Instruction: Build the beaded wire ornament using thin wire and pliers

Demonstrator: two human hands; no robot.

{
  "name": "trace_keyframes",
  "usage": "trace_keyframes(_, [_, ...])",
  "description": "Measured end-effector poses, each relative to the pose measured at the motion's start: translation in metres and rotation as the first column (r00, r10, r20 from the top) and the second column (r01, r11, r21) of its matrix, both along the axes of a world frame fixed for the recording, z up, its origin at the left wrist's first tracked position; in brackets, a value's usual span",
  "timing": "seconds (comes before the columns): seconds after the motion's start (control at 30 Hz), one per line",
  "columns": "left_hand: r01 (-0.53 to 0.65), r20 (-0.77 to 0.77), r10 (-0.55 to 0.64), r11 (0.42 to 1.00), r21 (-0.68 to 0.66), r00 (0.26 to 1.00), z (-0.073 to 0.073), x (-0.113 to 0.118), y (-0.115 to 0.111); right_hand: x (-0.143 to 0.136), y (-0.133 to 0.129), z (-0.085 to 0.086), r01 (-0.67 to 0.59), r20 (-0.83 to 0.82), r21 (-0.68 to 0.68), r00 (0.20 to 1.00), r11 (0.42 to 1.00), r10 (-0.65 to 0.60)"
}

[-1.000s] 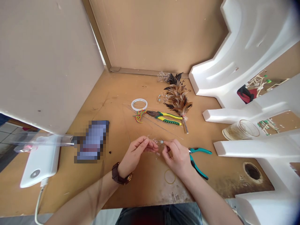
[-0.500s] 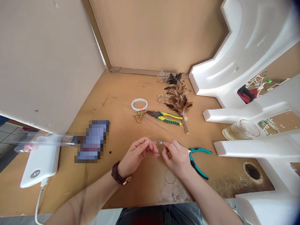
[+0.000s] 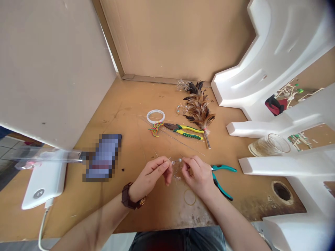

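Filling the view, a brown fibreboard worktop (image 3: 146,97) sat inside cardboard walls, with white foam packing pieces (image 3: 274,55) stacked along its right side. A white power bank (image 3: 43,181) lay at the left edge beside a blurred phone (image 3: 103,157). Further back lay a brown feather duster (image 3: 199,109), yellow-handled pliers (image 3: 184,131) and a white tape roll (image 3: 155,116). A glass cup (image 3: 269,144) lay on its side at the right. Teal-handled pliers (image 3: 221,177) rested just beside the right hand (image 3: 196,174), and a thin ring (image 3: 189,197) lay on the board below it.

Near the front edge, the left hand (image 3: 153,174), with a dark wristwatch (image 3: 129,197) above it, and the right hand were both closed in fingertip pinches on a beaded wire piece (image 3: 177,161), held just above the board between them. Its long axis ran left to right, one end in each pinch, with small curls hanging below. Whether it pointed either way could not be told; it was too fine.

It looked very light, springy and easily kinked, with small slippery beads, so it would probably be best gripped on bare wire close beside a bead, gently, with the fingertips.
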State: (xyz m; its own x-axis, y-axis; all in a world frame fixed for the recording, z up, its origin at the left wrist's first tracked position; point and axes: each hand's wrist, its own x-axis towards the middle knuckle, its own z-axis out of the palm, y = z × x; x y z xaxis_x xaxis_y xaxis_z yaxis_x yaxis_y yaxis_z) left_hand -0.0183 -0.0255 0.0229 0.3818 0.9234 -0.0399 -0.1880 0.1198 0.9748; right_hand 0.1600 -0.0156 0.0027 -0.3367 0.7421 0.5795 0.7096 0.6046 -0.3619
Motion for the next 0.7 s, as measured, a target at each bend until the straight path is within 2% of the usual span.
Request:
trace_keyframes(0.13, [-0.13,0.051,0.13,0.991,0.008,0.99,-0.004,-0.003,0.003,0.001,0.003,-0.001,-0.067,-0.032,-0.088,0.997,0.994,0.064])
trace_keyframes(0.27, [-0.19,-0.021,0.192,0.98,0.062,0.981,-0.004,0.0,0.003,0.002,0.006,0.001,-0.132,-0.128,-0.209,0.986,0.969,0.107])
trace_keyframes(0.53, [-0.1,-0.285,0.181,0.956,0.275,0.941,-0.003,0.003,0.001,0.001,0.007,0.007,-0.223,-0.23,-0.386,0.963,0.895,0.141])
trace_keyframes(0.7, [0.014,-0.462,0.234,0.881,0.472,0.855,0.0,0.006,0.0,0.001,0.007,0.009,-0.249,-0.219,-0.43,0.961,0.868,0.168])
